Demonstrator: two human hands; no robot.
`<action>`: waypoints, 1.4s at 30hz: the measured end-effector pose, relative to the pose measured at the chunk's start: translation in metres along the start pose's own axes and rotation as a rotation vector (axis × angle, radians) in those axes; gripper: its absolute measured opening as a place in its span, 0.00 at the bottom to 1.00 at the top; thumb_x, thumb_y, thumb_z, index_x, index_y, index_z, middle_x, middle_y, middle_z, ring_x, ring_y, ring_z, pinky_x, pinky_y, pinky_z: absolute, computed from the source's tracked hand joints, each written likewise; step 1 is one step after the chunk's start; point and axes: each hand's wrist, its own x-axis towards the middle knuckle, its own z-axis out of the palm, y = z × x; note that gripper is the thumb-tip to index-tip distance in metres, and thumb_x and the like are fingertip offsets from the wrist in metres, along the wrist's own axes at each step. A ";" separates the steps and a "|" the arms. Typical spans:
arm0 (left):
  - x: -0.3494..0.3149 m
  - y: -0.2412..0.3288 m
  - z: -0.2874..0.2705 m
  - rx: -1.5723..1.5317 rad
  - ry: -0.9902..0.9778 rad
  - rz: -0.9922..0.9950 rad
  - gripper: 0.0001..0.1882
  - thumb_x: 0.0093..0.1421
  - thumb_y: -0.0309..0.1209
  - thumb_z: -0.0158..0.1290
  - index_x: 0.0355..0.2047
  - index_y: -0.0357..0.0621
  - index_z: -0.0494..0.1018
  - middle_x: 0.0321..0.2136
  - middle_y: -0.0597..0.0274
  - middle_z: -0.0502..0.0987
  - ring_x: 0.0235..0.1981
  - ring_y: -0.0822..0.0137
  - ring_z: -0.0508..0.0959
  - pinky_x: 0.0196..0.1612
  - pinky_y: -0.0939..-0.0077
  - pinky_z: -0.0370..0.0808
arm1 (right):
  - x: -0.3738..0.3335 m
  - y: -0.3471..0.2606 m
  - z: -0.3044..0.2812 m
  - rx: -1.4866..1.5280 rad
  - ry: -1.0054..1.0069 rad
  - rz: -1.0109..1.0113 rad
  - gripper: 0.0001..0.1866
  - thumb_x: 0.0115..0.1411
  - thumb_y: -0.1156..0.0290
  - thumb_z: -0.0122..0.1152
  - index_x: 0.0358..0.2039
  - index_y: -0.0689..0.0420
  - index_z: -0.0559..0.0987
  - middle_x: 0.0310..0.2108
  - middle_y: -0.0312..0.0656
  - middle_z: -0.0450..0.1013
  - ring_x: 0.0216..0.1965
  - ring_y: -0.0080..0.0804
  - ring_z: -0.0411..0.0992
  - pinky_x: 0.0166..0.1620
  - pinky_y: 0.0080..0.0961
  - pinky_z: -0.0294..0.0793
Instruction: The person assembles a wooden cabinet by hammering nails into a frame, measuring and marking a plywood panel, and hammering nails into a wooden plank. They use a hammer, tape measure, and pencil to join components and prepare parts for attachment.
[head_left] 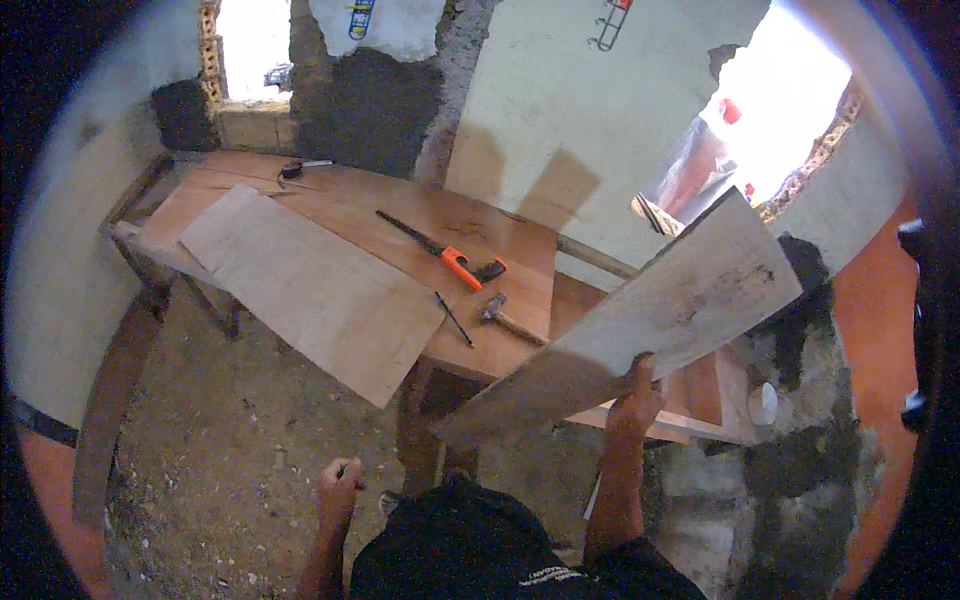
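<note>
My right hand grips the lower edge of a long plywood board, fingers behind it. The board is held up at a tilt, one corner low near my body and the far end raised toward the window. My left hand is closed at my side above the floor; a small dark thing seems to be in its fingers, too small to name. On the reddish wooden table lie a second plywood board, overhanging the front edge, an orange-handled handsaw, a dark pencil-like stick and a hammer.
A tape measure sits at the table's far left. Behind the raised board is a low wooden frame, with a white round object beside it. Patched walls and a bright window opening surround the dirt floor.
</note>
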 end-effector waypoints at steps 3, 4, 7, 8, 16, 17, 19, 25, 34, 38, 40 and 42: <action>0.006 0.051 0.026 -0.049 -0.031 0.129 0.15 0.63 0.40 0.56 0.33 0.37 0.79 0.23 0.63 0.78 0.26 0.72 0.76 0.32 0.73 0.72 | 0.014 -0.018 0.008 0.063 0.035 0.055 0.16 0.64 0.59 0.66 0.36 0.60 0.78 0.29 0.31 0.70 0.27 0.24 0.64 0.29 0.28 0.63; 0.005 0.067 0.036 -0.068 -0.042 0.130 0.15 0.63 0.39 0.56 0.34 0.37 0.79 0.23 0.63 0.78 0.27 0.72 0.76 0.32 0.73 0.72 | 0.018 -0.025 0.010 0.070 0.053 0.110 0.16 0.64 0.59 0.66 0.36 0.60 0.78 0.28 0.31 0.69 0.26 0.24 0.63 0.28 0.28 0.63; -0.006 0.105 0.064 0.045 -0.096 0.178 0.15 0.62 0.39 0.57 0.35 0.36 0.79 0.27 0.61 0.79 0.31 0.70 0.78 0.36 0.73 0.75 | 0.024 -0.039 0.013 0.133 -0.152 0.032 0.14 0.65 0.59 0.65 0.39 0.59 0.78 0.27 0.30 0.69 0.26 0.22 0.64 0.29 0.24 0.64; -0.010 0.115 0.074 0.064 -0.112 0.257 0.16 0.62 0.40 0.58 0.37 0.35 0.79 0.28 0.60 0.80 0.32 0.70 0.78 0.37 0.72 0.75 | 0.026 -0.041 0.015 0.191 -0.203 0.041 0.14 0.66 0.60 0.64 0.39 0.59 0.78 0.26 0.30 0.69 0.27 0.22 0.64 0.30 0.23 0.64; -0.020 0.146 0.160 0.225 -0.048 0.851 0.27 0.60 0.49 0.63 0.47 0.37 0.76 0.31 0.57 0.79 0.34 0.66 0.77 0.39 0.72 0.75 | 0.041 -0.032 0.036 0.481 -0.484 0.155 0.09 0.68 0.67 0.58 0.43 0.59 0.77 0.31 0.32 0.73 0.30 0.20 0.68 0.32 0.20 0.67; -0.020 0.143 0.168 0.204 -0.052 0.841 0.27 0.60 0.49 0.63 0.47 0.38 0.75 0.31 0.58 0.78 0.33 0.67 0.76 0.38 0.72 0.74 | 0.040 -0.032 0.040 0.508 -0.579 0.161 0.08 0.68 0.68 0.58 0.43 0.58 0.77 0.31 0.32 0.74 0.30 0.20 0.68 0.32 0.20 0.67; -0.020 0.137 0.177 0.031 -0.134 0.553 0.24 0.62 0.48 0.61 0.44 0.37 0.76 0.29 0.63 0.76 0.31 0.70 0.73 0.35 0.74 0.71 | 0.030 -0.033 0.053 0.552 -0.603 0.236 0.08 0.68 0.68 0.59 0.43 0.58 0.77 0.32 0.31 0.74 0.29 0.20 0.68 0.32 0.21 0.67; -0.021 0.144 0.149 -0.275 0.285 0.438 0.18 0.65 0.44 0.57 0.32 0.40 0.74 0.26 0.75 0.71 0.28 0.77 0.67 0.32 0.78 0.66 | 0.017 -0.051 0.070 0.396 -0.741 0.009 0.21 0.66 0.71 0.58 0.58 0.63 0.72 0.50 0.42 0.74 0.52 0.30 0.71 0.57 0.25 0.68; -0.016 0.180 0.063 -0.133 1.005 0.433 0.21 0.61 0.46 0.61 0.30 0.37 0.76 0.27 0.67 0.76 0.30 0.71 0.72 0.35 0.70 0.70 | 0.067 0.001 0.001 -0.049 -0.604 -0.091 0.13 0.64 0.74 0.61 0.48 0.64 0.78 0.43 0.45 0.77 0.45 0.31 0.75 0.49 0.27 0.76; -0.026 0.188 0.025 0.020 1.132 0.686 0.22 0.63 0.47 0.58 0.32 0.35 0.77 0.28 0.59 0.78 0.31 0.65 0.75 0.37 0.66 0.73 | 0.098 0.030 -0.037 -0.150 -0.595 0.014 0.08 0.66 0.73 0.61 0.42 0.64 0.79 0.34 0.43 0.78 0.36 0.30 0.77 0.44 0.25 0.78; -0.032 0.193 0.005 0.184 1.114 0.770 0.22 0.63 0.47 0.57 0.33 0.35 0.78 0.26 0.57 0.79 0.29 0.65 0.76 0.36 0.66 0.73 | 0.113 0.031 -0.051 -0.201 -0.514 -0.041 0.08 0.66 0.73 0.61 0.42 0.64 0.79 0.34 0.44 0.78 0.36 0.30 0.77 0.44 0.26 0.78; -0.035 0.197 -0.015 0.308 1.039 0.743 0.22 0.63 0.47 0.57 0.33 0.36 0.78 0.25 0.56 0.79 0.27 0.64 0.77 0.34 0.65 0.74 | 0.122 0.025 -0.056 -0.264 -0.441 -0.135 0.09 0.66 0.72 0.61 0.43 0.63 0.79 0.37 0.44 0.78 0.38 0.31 0.78 0.46 0.28 0.79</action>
